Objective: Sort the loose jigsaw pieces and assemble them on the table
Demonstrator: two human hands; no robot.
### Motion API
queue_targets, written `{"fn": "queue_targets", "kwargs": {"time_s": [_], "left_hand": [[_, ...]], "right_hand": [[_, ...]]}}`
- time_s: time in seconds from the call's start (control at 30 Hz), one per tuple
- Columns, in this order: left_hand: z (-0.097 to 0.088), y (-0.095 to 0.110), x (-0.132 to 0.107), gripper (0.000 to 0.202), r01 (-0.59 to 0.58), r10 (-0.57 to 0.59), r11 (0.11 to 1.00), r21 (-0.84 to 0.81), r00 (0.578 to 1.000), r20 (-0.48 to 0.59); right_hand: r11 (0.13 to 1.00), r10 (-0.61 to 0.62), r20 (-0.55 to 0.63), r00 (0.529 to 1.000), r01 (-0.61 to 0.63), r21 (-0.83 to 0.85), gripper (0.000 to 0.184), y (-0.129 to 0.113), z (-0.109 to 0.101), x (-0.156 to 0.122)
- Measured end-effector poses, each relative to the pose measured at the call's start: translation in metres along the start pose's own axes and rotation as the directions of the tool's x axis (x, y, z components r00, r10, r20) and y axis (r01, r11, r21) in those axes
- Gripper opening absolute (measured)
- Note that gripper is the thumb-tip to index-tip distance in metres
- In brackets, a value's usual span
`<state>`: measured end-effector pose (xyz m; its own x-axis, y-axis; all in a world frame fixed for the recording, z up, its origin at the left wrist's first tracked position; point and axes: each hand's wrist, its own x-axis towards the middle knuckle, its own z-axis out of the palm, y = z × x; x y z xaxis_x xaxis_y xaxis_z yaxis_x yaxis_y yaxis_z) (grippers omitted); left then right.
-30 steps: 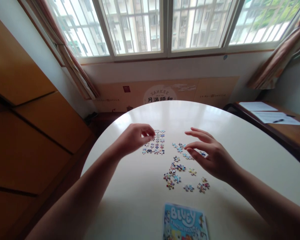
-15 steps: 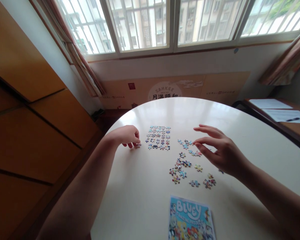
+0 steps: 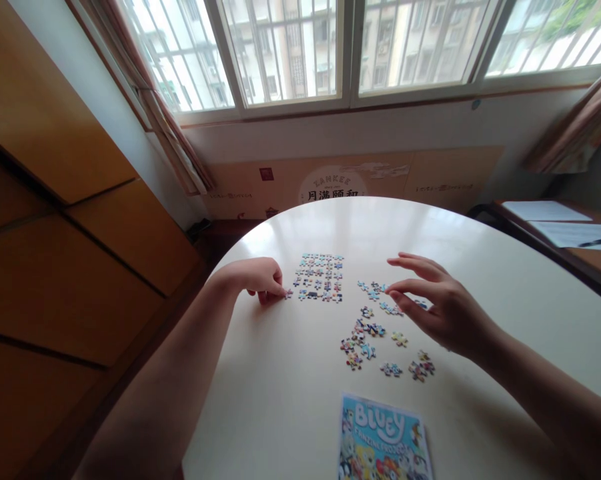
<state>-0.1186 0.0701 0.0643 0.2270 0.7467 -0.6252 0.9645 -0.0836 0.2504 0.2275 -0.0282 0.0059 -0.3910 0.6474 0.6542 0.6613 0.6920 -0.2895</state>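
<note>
My left hand is closed, its thumb and finger pinching a small jigsaw piece against the white table. That piece lies just left of the bottom row of jigsaw pieces laid out in a grid, with narrow gaps between them. Over the upper part of a scattered group of loose jigsaw pieces is my right hand. Its thumb and index fingertips come together while the other fingers stretch out. Whatever may be between those tips is too small to make out.
A blue picture card marked "Bluey" lies near the table's front edge. The round white table stands before a window wall. At right, a side desk holds papers and a pen. Wooden cabinets are at left.
My left hand has slid the jigsaw piece a little to the right, closer to the bottom row. My right hand stays nearly still, and the view has shifted slightly.
</note>
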Motion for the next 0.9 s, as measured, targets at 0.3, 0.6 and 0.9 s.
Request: {"fn": "queue_targets", "kwargs": {"time_s": [0.3,0.6,0.9], "left_hand": [[0.0025,-0.0005,0.0035,0.032,-0.034,0.035,0.999,-0.037,0.999,0.028],[0.0016,-0.0017,0.0053,0.039,-0.038,0.039,0.999,-0.035,0.999,0.027],[0.003,-0.0005,0.0076,0.042,-0.032,0.033,0.999,-0.031,0.999,0.019]], "right_hand": [[1.0,-0.003,0.008,1.0,0.003,0.008,0.014,-0.0026,0.0009,0.001],[1.0,-0.001,0.007,1.0,0.001,-0.002,0.015,-0.0037,0.0009,0.0009],[1.0,-0.005,0.015,1.0,0.005,-0.013,0.014,-0.0006,0.0011,-0.001]]}}
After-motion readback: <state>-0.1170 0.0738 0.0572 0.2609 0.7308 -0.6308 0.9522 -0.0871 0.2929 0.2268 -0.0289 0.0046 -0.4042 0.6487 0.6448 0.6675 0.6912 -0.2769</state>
